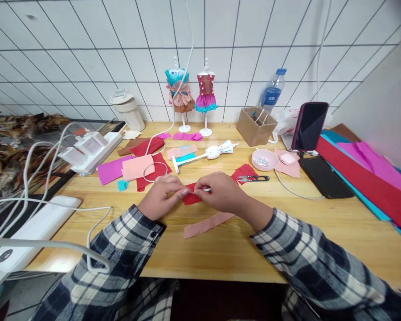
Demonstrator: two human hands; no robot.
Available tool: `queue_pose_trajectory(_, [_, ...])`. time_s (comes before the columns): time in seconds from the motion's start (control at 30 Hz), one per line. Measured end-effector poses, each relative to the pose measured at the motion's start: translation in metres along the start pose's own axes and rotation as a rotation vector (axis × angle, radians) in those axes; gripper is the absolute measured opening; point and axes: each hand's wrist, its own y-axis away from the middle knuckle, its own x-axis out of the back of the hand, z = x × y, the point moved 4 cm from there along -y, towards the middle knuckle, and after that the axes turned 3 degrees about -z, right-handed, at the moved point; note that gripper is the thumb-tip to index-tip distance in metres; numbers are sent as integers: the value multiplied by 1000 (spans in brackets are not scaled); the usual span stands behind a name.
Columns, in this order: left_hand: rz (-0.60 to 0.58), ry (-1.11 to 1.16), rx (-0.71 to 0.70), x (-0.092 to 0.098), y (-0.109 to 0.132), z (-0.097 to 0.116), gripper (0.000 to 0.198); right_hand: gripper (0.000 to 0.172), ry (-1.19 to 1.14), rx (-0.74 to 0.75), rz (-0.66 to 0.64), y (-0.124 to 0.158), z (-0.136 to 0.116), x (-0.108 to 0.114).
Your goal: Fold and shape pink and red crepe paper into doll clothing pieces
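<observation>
My left hand has its thumb and fingers closed at the left edge of a small red crepe paper piece on the table. My right hand is pinched over the right side of the same piece, with a slim white stick-like thing showing between its fingers; its exact kind is unclear. The fingertips of both hands nearly meet over the red piece. A pale pink paper strip lies just in front of my hands. Thread snips rest on red paper to the right. Behind lies a white mini dress form on its side.
Two dressed mini forms stand by the tiled wall. Paper scraps and a wire ring lie left; a pink bead dish, cardboard box, propped phone and black phone sit right. Cables and a power bank fill the left edge.
</observation>
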Motion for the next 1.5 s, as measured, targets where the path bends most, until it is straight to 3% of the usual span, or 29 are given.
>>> queue_pose_trajectory(0.1, [70, -15, 59, 0, -2, -14, 33, 19, -152, -133, 23, -2, 10, 3])
queue_pose_trajectory(0.27, [-124, -110, 0, -13, -4, -17, 17, 30, -415, -293, -209, -4, 17, -15])
queue_pose_trajectory(0.37, [-196, -111, 53, -15, -2, -18, 16, 25, -417, -350, -204, -6, 20, -23])
queue_pose_trajectory(0.67, [-294, 5, 75, -15, -1, -22, 17, 21, -430, -387, -267, -6, 23, -39])
queue_pose_trajectory(0.97, [-306, 26, 86, -14, 0, -21, 18, 18, -218, -327, -229, -10, 22, -46])
queue_pose_trajectory(1.5, [-306, 37, 83, -15, 0, -21, 20, 18, -79, -280, -194, -11, 17, -49])
